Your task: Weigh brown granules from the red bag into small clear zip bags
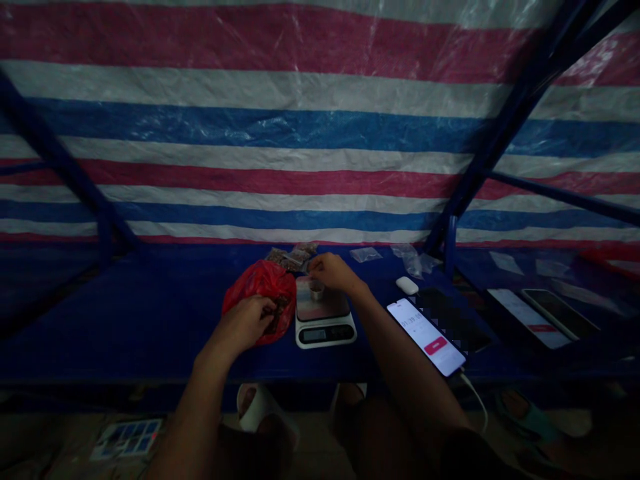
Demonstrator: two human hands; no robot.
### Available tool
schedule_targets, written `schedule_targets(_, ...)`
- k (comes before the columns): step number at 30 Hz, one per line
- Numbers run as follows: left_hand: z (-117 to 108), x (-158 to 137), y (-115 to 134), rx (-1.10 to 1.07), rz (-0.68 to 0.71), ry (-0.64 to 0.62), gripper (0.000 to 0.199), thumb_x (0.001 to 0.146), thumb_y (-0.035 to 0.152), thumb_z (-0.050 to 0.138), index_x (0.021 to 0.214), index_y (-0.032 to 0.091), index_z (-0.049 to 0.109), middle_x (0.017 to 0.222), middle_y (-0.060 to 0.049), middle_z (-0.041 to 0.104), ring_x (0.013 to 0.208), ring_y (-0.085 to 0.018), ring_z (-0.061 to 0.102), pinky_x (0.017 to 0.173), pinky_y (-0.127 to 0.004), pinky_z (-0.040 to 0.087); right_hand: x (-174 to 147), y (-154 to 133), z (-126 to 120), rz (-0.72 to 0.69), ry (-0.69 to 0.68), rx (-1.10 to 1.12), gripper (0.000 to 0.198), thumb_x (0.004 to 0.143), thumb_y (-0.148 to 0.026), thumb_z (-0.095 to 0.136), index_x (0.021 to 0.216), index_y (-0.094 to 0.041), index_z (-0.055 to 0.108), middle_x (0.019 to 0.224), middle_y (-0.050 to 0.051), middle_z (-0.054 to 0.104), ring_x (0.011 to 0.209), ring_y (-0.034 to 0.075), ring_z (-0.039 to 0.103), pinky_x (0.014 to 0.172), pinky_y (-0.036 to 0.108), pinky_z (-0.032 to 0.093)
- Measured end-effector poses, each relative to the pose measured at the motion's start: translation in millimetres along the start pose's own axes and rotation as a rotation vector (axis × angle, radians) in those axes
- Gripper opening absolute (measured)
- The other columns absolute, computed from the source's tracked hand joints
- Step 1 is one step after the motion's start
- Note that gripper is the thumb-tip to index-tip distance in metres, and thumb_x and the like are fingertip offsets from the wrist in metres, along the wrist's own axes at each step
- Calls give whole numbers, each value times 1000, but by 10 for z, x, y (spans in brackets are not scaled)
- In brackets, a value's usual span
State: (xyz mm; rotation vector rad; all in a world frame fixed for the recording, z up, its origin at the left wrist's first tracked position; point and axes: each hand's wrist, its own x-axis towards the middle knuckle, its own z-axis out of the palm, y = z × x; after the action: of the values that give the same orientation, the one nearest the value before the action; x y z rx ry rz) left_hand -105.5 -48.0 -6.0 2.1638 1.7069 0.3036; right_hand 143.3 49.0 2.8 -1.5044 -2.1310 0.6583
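A red plastic bag [245, 283] stands with its mouth open, and small brown pieces show inside it. My left hand [250, 321] is at the bag's opening, its fingers curled in among the brown pieces; what they grip is too dark to make out. Right of the bag is a white digital scale [325, 335] with a metal plate. On the plate sits a small round cup [316, 291]. Just above the cup, my right hand [333, 272] has its thumb and fingers pinched together. Anything between those fingertips is too small to name.
Behind the bag lie small clear bags of brown pieces [285, 259]. Flat clear bags [407, 257] are farther right. A lit phone [425, 337] with a cable and a white earbud case [407, 285] lie by my right forearm. A blue post [450, 245] stands behind them.
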Motion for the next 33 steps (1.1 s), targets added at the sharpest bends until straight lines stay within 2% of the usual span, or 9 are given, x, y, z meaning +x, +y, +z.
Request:
schedule_targets(4,22,-28,66,44,3,-46,23,85,23,67,107,25,76,123,-6,75,110,-23,70,88,-29,50,86,7,34,31,-46,4,16,78,-11,72,89,-17,81,89,5,80,84,18,73,72,20,50)
schedule_targets(8,16,19,107,100,-4,-52,20,87,23,66,105,27,75,123,-5,75,110,-24,69,82,-29,49,19,-12,-70,22,32,63,18,81,-10,70,93,-16,81,90,5,80,84,16,74,72,20,51)
schedule_targets(12,12,43,142,142,3,-62,19,87,24,65,103,27,75,122,-6,74,106,-24,71,77,-29,48,-171,-82,-220,-51,93,114,17,83,-11,70,95,-16,80,93,5,80,85,17,74,73,23,52)
schedule_targets(18,-7,26,216,185,16,-62,21,87,21,62,103,26,76,116,-6,77,103,-25,72,77,-30,48,-432,-216,-299,-171,24,78,20,84,-8,66,93,-17,80,94,5,80,87,18,74,79,25,52)
schedule_targets(26,-46,89,91,103,18,-44,26,93,21,56,105,21,79,106,-7,81,100,-24,75,81,-28,51,-485,-154,-243,-169,155,211,16,90,-18,63,93,-17,79,91,5,79,82,17,72,77,27,51)
schedule_targets(30,-167,95,79,56,16,41,27,94,25,57,109,20,79,113,-7,80,105,-23,74,91,-28,51,-506,-125,-253,-168,206,272,16,90,-19,63,91,-15,78,91,6,79,80,17,71,73,26,49)
schedule_targets(33,-259,131,234,18,10,154,29,95,29,57,112,22,79,115,-6,79,105,-23,74,95,-29,52,-509,-118,-265,-155,262,307,15,90,-21,63,89,-14,77,87,6,78,77,16,69,70,25,48)
